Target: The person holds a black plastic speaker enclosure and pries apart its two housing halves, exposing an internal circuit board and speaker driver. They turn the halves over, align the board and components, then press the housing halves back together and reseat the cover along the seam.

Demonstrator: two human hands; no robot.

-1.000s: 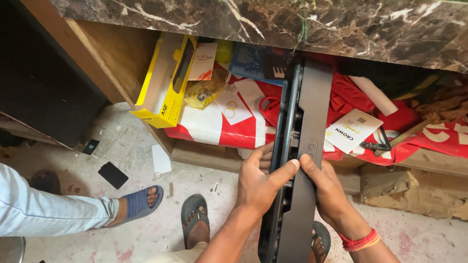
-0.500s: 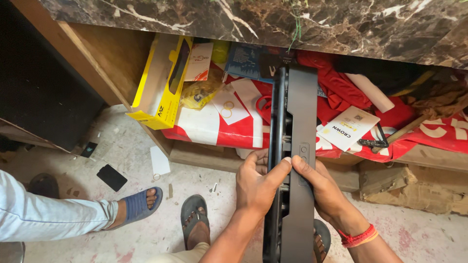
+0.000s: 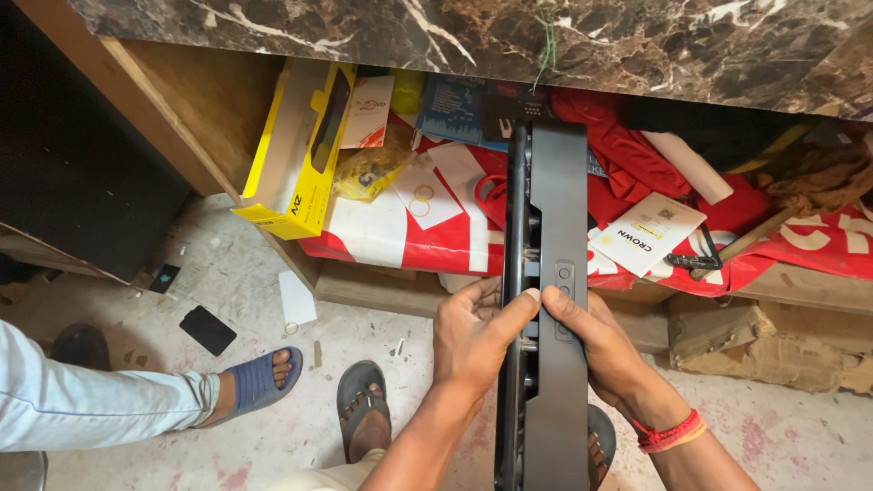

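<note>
A long, flat black device (image 3: 547, 227) stands on edge, running from the bottom of the head view up to the marble counter (image 3: 509, 36). My left hand (image 3: 473, 336) grips its left side, thumb across the front edge. My right hand (image 3: 605, 350), with a red thread band at the wrist, clasps the right side, its thumb beside a small button panel. Both hands hold the device around its middle, above the floor.
Under the counter an open wooden shelf (image 3: 209, 118) holds a yellow box (image 3: 300, 155), red and white bags (image 3: 409, 232), papers and a white leaflet (image 3: 650, 232). Another person's leg in a blue sandal (image 3: 255, 382) lies at left. A black tile (image 3: 207, 329) lies on the dusty floor.
The black device has turned from a slight tilt to upright and shifted a little left. Both hands have closed in tighter around its middle.
</note>
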